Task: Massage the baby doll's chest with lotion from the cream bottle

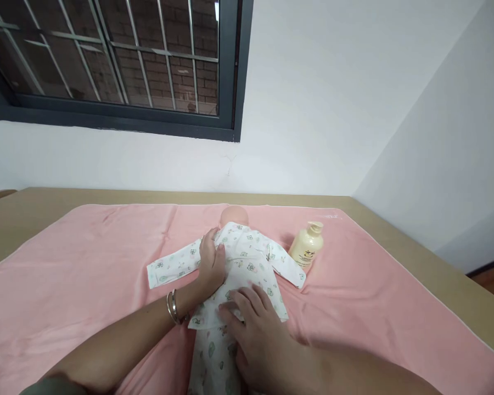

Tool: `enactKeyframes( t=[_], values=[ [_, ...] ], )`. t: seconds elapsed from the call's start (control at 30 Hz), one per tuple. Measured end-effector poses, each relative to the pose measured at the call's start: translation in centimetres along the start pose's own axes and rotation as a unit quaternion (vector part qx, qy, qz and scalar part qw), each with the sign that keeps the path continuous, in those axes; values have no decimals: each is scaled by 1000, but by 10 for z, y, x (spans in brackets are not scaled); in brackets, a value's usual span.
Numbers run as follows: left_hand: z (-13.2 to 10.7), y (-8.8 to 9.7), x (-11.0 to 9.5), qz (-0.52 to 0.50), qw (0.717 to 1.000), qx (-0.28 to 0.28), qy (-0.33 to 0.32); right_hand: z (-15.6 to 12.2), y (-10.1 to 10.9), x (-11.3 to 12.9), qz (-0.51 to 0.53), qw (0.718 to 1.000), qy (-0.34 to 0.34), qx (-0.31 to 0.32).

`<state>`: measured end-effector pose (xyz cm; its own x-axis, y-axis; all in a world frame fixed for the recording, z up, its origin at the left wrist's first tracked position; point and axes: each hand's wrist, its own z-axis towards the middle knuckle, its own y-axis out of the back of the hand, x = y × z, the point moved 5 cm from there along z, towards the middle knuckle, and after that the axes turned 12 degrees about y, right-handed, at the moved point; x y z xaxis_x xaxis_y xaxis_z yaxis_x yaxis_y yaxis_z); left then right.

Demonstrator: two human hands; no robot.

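A baby doll lies stretched out on a pink blanket (119, 236), its bald head (234, 214) toward the wall and no face showing. It wears a white printed long-sleeved top (251, 263) and matching trousers (214, 356), with both sleeves spread sideways. My left hand (212, 263), bracelets at its wrist, lies against the doll's side near the left sleeve, fingers extended and together. Over the lower part of the top rests my right hand (257, 329), fingers apart and slightly bent, holding nothing. The doll's lower legs are hidden or out of frame.
A pale yellow pump bottle (308, 246) stands tilted beside the doll's right-hand sleeve. The blanket covers most of a wooden table (395, 236), whose far edge meets a white wall (313, 109). A barred window (119, 60) is at upper left.
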<state>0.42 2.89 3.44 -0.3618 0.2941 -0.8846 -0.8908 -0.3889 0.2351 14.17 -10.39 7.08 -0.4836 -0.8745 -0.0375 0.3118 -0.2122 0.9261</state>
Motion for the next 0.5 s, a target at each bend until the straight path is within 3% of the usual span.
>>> enactKeyframes(
  t=[0.1,0.23,0.37,0.5],
  values=[
    [1,1,1,-10,1000,-3,2,-6,-18,7,-69,995,-60,-33],
    [7,5,-7,-31,999,4,14,-6,-35,4,-53,996,-38,-57],
    [21,11,-30,-87,996,-20,11,-6,-28,2,-61,994,-46,-79],
    [30,7,-59,-132,991,-1,3,-1,-24,1,-103,991,-61,-50]
  ],
)
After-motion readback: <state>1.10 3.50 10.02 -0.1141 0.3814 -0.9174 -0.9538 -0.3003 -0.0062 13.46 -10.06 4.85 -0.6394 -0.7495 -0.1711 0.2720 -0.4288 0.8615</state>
